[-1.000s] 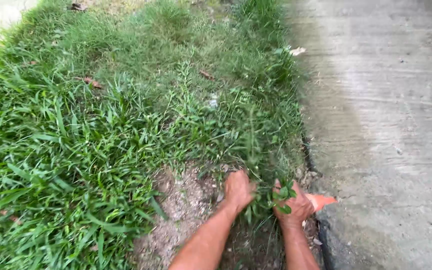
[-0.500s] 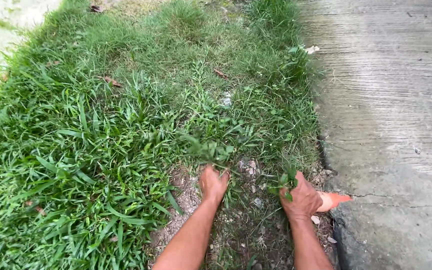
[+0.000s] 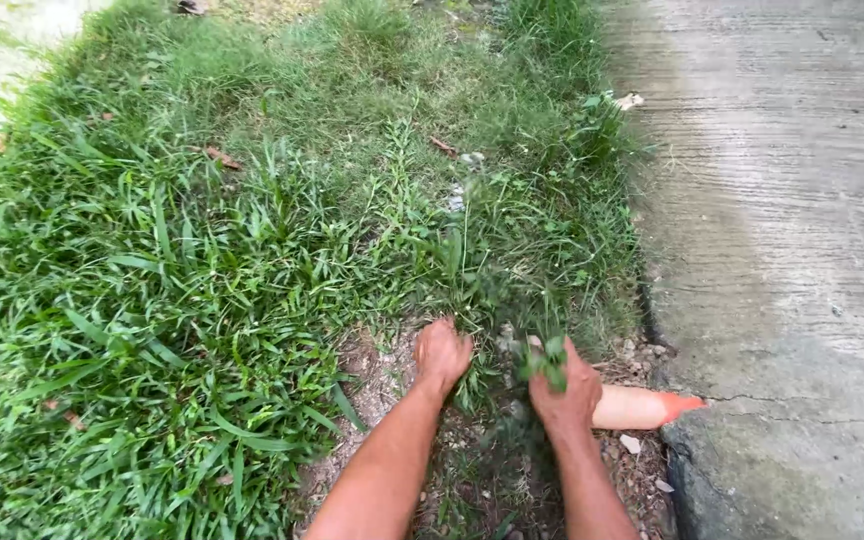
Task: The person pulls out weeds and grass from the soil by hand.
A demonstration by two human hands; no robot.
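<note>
Head view: a tuft of weeds [image 3: 542,360] with small green leaves sticks up out of the right hand [image 3: 564,390], which is clenched around its stems at about five o'clock in the frame. An orange-tipped tool handle [image 3: 642,406] lies on the ground just beside that hand, at its three o'clock, pale along its length and pointing toward the concrete slab [image 3: 782,250]; whether the hand touches it cannot be told. At the right hand's nine o'clock, near but apart, the left hand [image 3: 442,355] is curled down into the base of a clump of tall grass [image 3: 472,270], its fingers closed among the blades. Both hands sit over a patch of bare soil [image 3: 382,385] strewn with small stones and roots. The grass bed [image 3: 182,260] spreads from that patch toward nine through twelve o'clock, thick and long-bladed, with a few dry brown leaves [image 3: 222,158] lying on it at about eleven o'clock. The concrete fills the frame from one to four o'clock, its cracked edge meeting the soil just beyond the handle's tip.
</note>
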